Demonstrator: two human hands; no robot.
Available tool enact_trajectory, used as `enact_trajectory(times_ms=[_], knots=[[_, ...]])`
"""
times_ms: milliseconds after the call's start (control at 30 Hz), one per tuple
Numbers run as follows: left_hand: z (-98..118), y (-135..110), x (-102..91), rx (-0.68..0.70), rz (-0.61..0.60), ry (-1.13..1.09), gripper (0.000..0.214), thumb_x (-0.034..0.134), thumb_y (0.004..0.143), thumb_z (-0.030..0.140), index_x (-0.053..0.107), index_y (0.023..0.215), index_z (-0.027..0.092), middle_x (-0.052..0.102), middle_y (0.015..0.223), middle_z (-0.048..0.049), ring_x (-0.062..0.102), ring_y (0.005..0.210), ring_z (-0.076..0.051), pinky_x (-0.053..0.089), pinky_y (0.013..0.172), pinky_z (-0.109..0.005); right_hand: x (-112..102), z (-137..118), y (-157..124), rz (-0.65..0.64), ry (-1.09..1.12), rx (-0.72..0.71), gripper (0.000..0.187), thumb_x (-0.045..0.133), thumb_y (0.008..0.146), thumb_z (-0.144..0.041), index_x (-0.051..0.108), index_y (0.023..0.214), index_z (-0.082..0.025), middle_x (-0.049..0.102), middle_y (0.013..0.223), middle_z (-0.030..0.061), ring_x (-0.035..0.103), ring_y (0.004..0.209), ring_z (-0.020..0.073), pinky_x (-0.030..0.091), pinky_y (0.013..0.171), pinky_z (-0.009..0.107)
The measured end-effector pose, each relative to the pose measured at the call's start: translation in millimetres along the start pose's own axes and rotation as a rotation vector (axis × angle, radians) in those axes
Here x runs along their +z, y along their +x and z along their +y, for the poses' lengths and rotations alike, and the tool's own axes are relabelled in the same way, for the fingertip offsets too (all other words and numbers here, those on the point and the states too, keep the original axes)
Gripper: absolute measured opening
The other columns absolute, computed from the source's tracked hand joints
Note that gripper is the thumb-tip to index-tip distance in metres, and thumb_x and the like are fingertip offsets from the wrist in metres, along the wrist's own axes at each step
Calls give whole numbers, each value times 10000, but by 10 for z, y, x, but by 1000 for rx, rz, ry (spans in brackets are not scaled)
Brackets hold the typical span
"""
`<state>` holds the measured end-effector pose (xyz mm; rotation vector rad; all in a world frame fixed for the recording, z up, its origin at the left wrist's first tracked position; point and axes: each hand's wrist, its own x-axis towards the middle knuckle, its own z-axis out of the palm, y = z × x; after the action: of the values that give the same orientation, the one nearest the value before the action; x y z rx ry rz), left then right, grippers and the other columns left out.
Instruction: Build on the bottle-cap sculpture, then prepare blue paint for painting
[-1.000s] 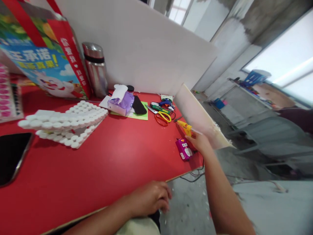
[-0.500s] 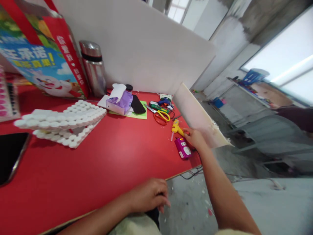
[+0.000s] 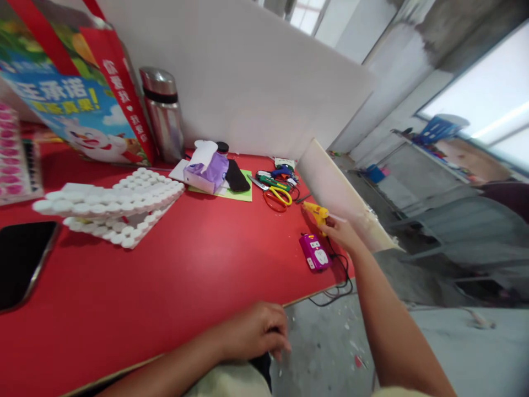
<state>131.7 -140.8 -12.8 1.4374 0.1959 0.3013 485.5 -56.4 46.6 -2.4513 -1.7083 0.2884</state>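
At the right end of the table, my right hand point(image 3: 342, 234) is closed around the handle of a yellow glue gun point(image 3: 316, 212). A pale glue stick sticks out of the gun's back, and the nozzle points left. Just below it lies a purple power socket block point(image 3: 316, 252), with a black cable point(image 3: 345, 271) looping at the table edge. My left hand point(image 3: 264, 331) rests at the front edge, its fingers loosely bent and slightly apart, with nothing seen in it. On the left lies a folded panel covered with white round pieces point(image 3: 111, 207).
Scissors point(image 3: 278, 197) and small tools lie on the red table point(image 3: 198, 259) beyond the glue gun. A purple tissue pack point(image 3: 206, 175), a steel flask point(image 3: 164, 118), a printed bag point(image 3: 78, 99) and a phone point(image 3: 25, 264) are farther left. A white board point(image 3: 347, 198) borders the right side.
My right hand has picked up the glue gun and turned it, so its nozzle now points left. More cable shows beside the socket block. My left hand has stayed in place.
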Motion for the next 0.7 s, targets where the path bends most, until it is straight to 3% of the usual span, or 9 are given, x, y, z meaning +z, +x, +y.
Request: enact_trajectory(times_ms=[200, 400, 500, 600, 700], knots=[[37, 13, -6, 6, -10, 8, 523, 656, 904, 624, 557, 658, 173, 557, 765, -19, 553, 715, -136, 439, 695, -255, 50, 52, -14, 2, 19, 103, 240, 573, 872, -313, 733, 911, -138, 771, 877, 88, 675, 771, 207, 477, 701, 285], [50, 24, -10, 28, -9, 31, 570, 629, 901, 680, 531, 656, 175, 539, 753, -14, 539, 700, -134, 418, 661, -251, 18, 12, -86, 39, -1, 111, 255, 592, 902, -370, 711, 867, -147, 767, 905, 109, 683, 832, 233, 470, 725, 296], [73, 19, -18, 65, -16, 111, 532, 587, 966, 592, 487, 647, 179, 535, 733, -16, 524, 713, -137, 396, 674, -251, -9, 0, -189, 46, -6, 99, 306, 609, 910, -411, 726, 959, -132, 774, 945, 118, 700, 853, 246, 494, 748, 308], [84, -2, -11, 80, -9, 167, 539, 517, 1017, 538, 466, 618, 178, 524, 707, -20, 513, 715, -139, 393, 694, -256, -39, -70, -492, 81, -30, 111, 393, 623, 910, -408, 712, 1146, -107, 774, 1059, 167, 717, 900, 284, 525, 793, 355], [69, -16, 5, 66, 1, 103, 594, 525, 1000, 590, 459, 578, 178, 502, 635, -8, 496, 637, -123, 386, 647, -253, -11, -347, -894, 244, -70, 72, 461, 530, 973, -444, 680, 1268, -124, 750, 1132, 213, 716, 969, 328, 531, 883, 438]])
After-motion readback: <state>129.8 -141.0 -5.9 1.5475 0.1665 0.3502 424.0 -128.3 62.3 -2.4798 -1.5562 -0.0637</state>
